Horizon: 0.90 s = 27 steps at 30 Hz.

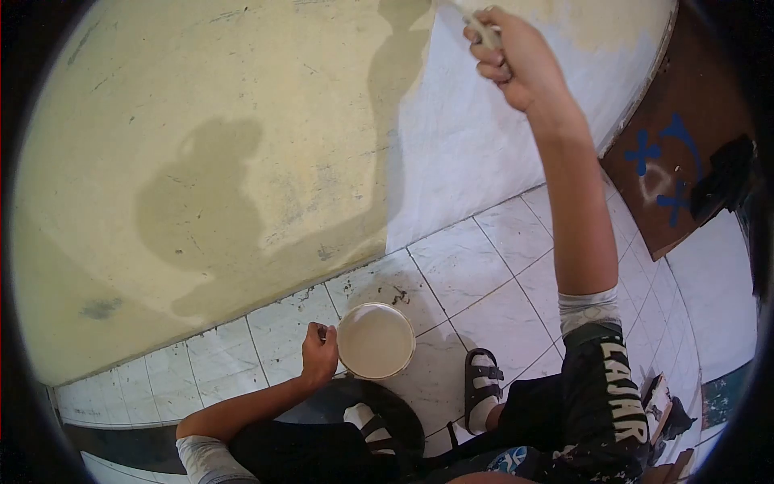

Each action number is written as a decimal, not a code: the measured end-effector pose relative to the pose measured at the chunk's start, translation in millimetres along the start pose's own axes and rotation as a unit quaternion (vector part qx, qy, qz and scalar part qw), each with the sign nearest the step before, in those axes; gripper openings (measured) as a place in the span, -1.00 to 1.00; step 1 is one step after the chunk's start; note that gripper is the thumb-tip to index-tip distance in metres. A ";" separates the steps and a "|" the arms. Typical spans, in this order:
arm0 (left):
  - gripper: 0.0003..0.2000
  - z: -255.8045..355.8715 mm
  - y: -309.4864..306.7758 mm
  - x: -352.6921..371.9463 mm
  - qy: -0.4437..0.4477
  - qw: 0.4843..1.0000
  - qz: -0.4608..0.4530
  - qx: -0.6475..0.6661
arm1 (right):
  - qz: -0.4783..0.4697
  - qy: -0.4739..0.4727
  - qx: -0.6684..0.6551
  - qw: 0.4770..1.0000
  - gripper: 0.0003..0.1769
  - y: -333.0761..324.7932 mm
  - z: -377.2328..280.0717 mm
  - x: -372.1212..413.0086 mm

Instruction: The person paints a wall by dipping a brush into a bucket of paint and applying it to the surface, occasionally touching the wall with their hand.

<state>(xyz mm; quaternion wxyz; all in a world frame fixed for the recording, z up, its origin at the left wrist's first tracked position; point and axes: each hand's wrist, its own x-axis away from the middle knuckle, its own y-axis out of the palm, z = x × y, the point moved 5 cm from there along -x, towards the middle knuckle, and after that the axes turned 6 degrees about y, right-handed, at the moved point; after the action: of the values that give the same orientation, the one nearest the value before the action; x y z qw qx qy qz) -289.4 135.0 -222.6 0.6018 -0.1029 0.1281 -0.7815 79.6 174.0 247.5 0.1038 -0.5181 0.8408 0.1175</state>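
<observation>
My right hand [516, 60] is raised against the wall, its fingers wrapped round the pale handle of a paintbrush [485, 34]. The brush's far end runs up to the top edge of the view, so its bristles are not clearly seen. Low in the middle, my left hand [320, 355] is closed at the left rim of a round bucket [376, 342], which holds whitish paint. The exact grip on the rim or handle is partly hidden. Before me the wall is yellowish and scuffed on the left [306, 121], and white on the right [476, 153].
White floor tiles [468, 254] with dark specks run along the wall's foot. A brown board [657, 153] with blue marks leans at the right, a black cloth-like thing [723, 179] on it. My sandalled foot [482, 387] stands right of the bucket; a dark round shape [403, 407] lies below it.
</observation>
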 end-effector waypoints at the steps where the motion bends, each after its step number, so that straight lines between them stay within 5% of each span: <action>1: -0.73 1.6 1.2 0.1 0.005 1.000 0.004 0.018 | 0.019 0.014 0.020 1.000 -0.79 1.6 18.3 -2.4; 11: -0.80 29.3 -1.3 7.3 0.011 0.998 -0.003 0.065 | 0.053 0.200 -0.046 0.977 -0.82 -12.7 221.6 63.4; 15: -0.88 67.0 4.1 13.5 0.141 0.988 -0.040 0.054 | 0.024 0.333 0.013 0.943 -0.86 -31.2 256.3 87.8; 17: -0.87 101.5 15.3 19.0 0.274 0.952 -0.124 0.055 | 0.030 0.364 0.047 0.930 -0.86 -35.1 252.1 86.7; 21: -0.86 139.4 36.6 41.2 0.355 0.900 -0.249 0.049 | -0.005 0.297 0.101 0.950 -0.81 -29.8 190.3 32.6; 23: -0.86 153.2 44.8 55.7 0.432 0.828 -0.349 0.080 | 0.015 0.299 0.199 0.933 -0.73 -10.9 125.8 10.7; 27: -0.86 149.8 53.8 62.5 0.428 0.801 -0.411 0.078 | -0.033 0.212 0.204 0.955 -0.79 5.2 18.4 -19.4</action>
<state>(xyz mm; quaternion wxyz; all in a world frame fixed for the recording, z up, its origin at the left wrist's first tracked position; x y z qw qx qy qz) -208.9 50.0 -97.9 0.1137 0.2464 0.2570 -0.9275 84.4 198.4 236.1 0.0303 -0.5261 0.8323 -0.1720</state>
